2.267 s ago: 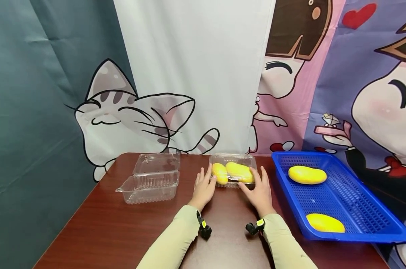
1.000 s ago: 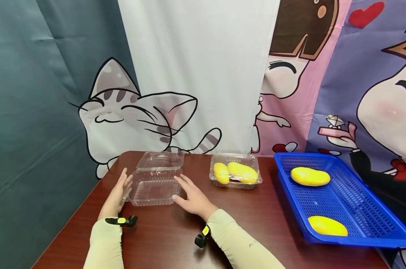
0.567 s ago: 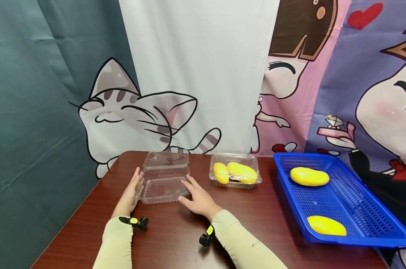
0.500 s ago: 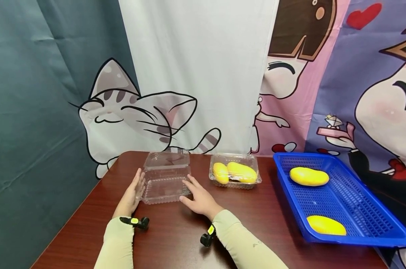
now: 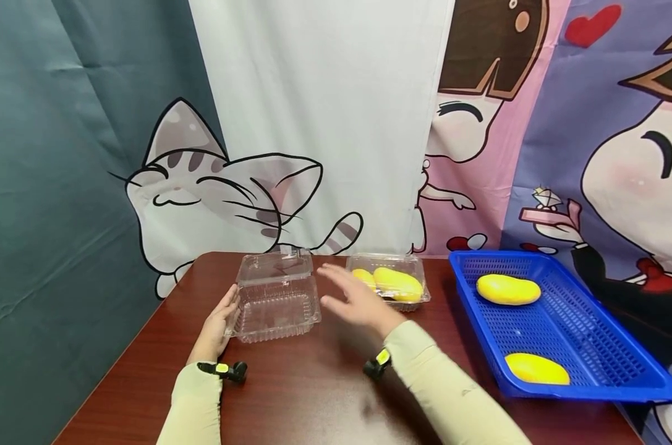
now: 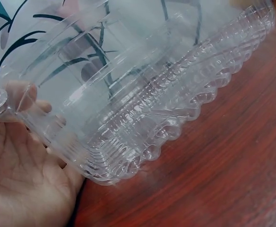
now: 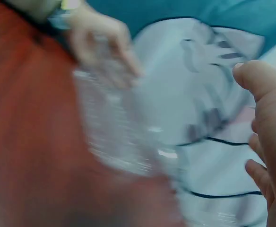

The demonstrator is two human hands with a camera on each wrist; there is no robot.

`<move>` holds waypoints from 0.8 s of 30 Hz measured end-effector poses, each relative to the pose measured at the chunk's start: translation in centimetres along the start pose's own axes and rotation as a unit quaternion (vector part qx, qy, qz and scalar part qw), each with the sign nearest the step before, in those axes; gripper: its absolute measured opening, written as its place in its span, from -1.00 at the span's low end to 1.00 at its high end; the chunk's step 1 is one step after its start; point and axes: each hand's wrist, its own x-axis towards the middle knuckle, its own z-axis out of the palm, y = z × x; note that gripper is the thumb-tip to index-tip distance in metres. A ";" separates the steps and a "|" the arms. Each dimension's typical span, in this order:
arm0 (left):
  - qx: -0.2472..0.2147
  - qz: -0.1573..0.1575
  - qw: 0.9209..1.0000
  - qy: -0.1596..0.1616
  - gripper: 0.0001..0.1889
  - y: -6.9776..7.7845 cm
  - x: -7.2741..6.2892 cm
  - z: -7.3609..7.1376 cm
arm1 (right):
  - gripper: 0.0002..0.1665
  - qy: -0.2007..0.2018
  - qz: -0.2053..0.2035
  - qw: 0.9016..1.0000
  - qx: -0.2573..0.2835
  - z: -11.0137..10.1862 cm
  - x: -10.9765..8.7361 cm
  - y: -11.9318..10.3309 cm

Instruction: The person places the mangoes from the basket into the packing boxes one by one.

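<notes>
An empty clear plastic clamshell container (image 5: pixel 274 309) stands on the table with its lid (image 5: pixel 274 267) raised at the back. My left hand (image 5: pixel 216 327) lies along its left side, fingers touching the wall; in the left wrist view the palm (image 6: pixel 24 175) faces the container and fingers show through the plastic. My right hand (image 5: pixel 363 306) is in the air right of this container, fingers spread, holding nothing. Partly behind it stands a second clear container (image 5: pixel 419 272), closed, with yellow mangoes (image 5: pixel 398 284) inside. The right wrist view is blurred.
At the right sits a blue plastic basket (image 5: pixel 564 321) with a mango (image 5: pixel 508 289) near its back and another mango (image 5: pixel 537 369) near its front. A printed curtain (image 5: pixel 336 123) hangs behind the brown table (image 5: pixel 291 395).
Both hands went from the mango container to the empty one, which shifted right between them. My right hand has since left its side and moved right; my left stays at it.
</notes>
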 end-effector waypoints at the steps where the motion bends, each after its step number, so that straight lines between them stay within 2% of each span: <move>1: 0.000 0.000 1.000 0.004 -0.41 0.0 0.0 0.0 | -0.24 0.008 -0.003 1.000 0.002 -1.8 0.0 0.3; 3: 0.000 0.001 1.000 0.010 -0.41 0.0 0.1 0.0 | -0.28 0.026 -0.003 1.000 -0.004 -5.2 -0.4 1.5; 5: -0.005 0.002 1.000 0.016 -0.41 -0.1 0.1 0.0 | -0.32 0.041 0.017 0.999 -0.018 -8.7 -1.3 3.1; 8: -0.016 0.009 1.000 0.023 -0.41 0.0 0.1 -0.1 | -0.42 0.059 0.063 0.995 -0.055 -13.1 -3.2 6.1; 12: -0.027 0.021 0.999 0.030 -0.41 0.1 0.1 -0.3 | -0.48 0.057 0.140 0.983 -0.105 -17.4 -6.8 10.2; 16: -0.017 0.026 0.999 0.034 -0.41 0.1 0.1 -0.4 | -0.37 0.032 0.218 0.966 -0.135 -19.8 -10.8 13.8; 20: -0.004 0.025 0.999 0.031 -0.41 0.0 0.0 -0.3 | -0.19 0.003 0.289 0.946 -0.149 -20.8 -14.4 16.8; 24: -0.006 0.023 0.999 0.031 -0.42 -0.3 -0.1 0.1 | -0.05 -0.017 0.325 0.935 -0.144 -21.1 -16.9 18.3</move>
